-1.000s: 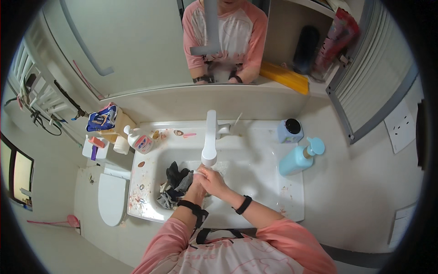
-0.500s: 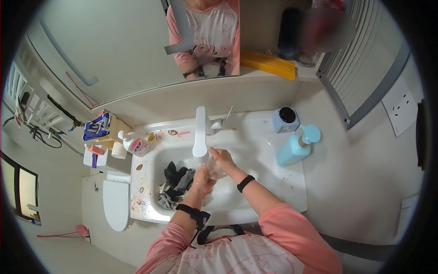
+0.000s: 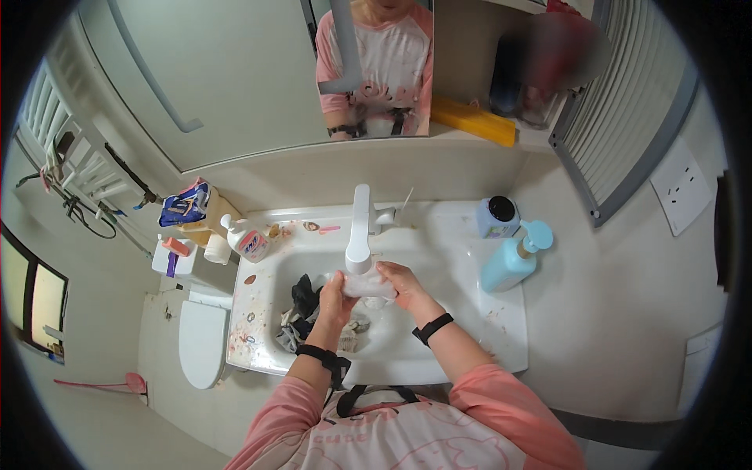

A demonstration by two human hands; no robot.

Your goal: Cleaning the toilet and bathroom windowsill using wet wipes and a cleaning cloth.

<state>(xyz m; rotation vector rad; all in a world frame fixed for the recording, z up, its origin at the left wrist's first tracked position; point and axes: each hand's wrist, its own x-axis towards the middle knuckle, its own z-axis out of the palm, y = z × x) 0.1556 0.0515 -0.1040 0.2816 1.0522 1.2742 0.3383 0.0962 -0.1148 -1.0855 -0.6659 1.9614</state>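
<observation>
Under the white faucet (image 3: 359, 227), a small wet white cloth (image 3: 366, 285) is stretched between my two hands. Its exact kind cannot be made out. My left hand (image 3: 334, 301) grips one end, fingers closed, and my right hand (image 3: 403, 285) pinches the other end. Both hands are over the white sink (image 3: 439, 356). To the left of my left forearm, a heap of dark and grey wet fabric pieces (image 3: 304, 298) lies in the basin. A paler ribbed piece (image 3: 354, 333) rests between my forearms, partly hidden.
A white pump bottle (image 3: 249, 241) stands on the sink's left rim. At its right are a light-blue pump bottle (image 3: 507, 266) and a lilac black-capped bottle (image 3: 498, 217). The toilet (image 3: 204, 345) is on the left. A mirror (image 3: 235, 86) and yellow box (image 3: 474, 121) are above.
My hands have drawn apart from each other, spreading the white cloth beneath the spout. The view has shifted slightly, and the pale piece in the basin now shows.
</observation>
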